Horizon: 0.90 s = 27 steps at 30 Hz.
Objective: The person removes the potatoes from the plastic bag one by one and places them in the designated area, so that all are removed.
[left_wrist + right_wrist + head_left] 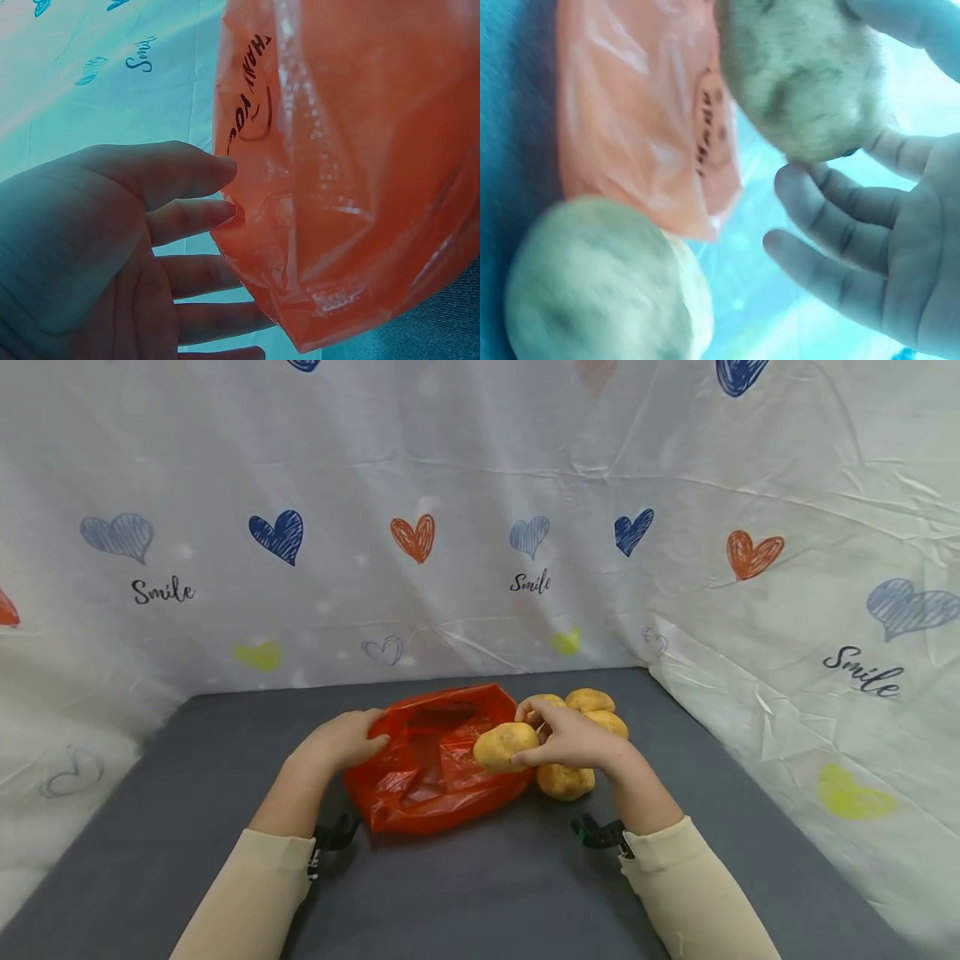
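A red plastic bag (408, 806) lies on the dark table with its mouth open. My left hand (341, 742) is at the bag's left rim; in the left wrist view, the thumb and index finger of this hand (112, 240) pinch the edge of the bag (360, 187), the other fingers extended behind it. Over the bag's right side, my right hand (573, 739) holds a potato (504, 747) between thumb and fingers. That potato (802, 75) also shows in the right wrist view, gripped by the hand (922, 240), its lower fingers spread apart.
Several potatoes lie right of the bag, one (590, 700) at the back and another (564, 782) nearest me. The dark tabletop (480, 902) extends in front. A white cloth with printed hearts (465, 610) hangs behind and along the sides.
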Tool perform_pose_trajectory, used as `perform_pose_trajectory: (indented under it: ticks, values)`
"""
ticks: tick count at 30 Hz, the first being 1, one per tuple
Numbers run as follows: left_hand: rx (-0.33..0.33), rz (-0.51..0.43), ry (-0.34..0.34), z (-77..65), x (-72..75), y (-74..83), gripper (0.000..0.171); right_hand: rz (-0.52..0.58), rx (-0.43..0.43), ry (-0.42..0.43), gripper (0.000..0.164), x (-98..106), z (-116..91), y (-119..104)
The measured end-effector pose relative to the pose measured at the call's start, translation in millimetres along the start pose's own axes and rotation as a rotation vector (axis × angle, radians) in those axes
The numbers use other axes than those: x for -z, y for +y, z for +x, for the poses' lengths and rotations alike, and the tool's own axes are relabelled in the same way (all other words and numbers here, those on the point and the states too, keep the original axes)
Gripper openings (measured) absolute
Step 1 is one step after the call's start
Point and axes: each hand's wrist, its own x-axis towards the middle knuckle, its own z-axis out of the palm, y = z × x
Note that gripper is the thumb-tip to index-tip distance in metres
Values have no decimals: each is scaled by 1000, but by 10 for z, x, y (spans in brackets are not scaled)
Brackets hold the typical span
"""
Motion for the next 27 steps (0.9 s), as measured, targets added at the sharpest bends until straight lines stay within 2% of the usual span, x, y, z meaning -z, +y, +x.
perform_pose_trajectory:
  ticks: [2, 7, 13, 19, 27]
  values:
    - [1, -1, 0, -10, -3, -11, 60, 12, -32, 12, 49, 84, -45, 20]
    - [7, -10, 4, -24, -3, -4, 59, -83, -128, 70, 50, 396, -228, 139]
    - [10, -15, 9, -18, 0, 24, 59, -159, -317, 75, 64, 735, -518, 300]
    - [16, -22, -1, -28, 6, 41, 60, -143, -464, 50, 67, 911, -673, 508]
    - [16, -34, -15, -31, 13, 41, 60, -98, -605, -22, 63, 974, -772, 690]
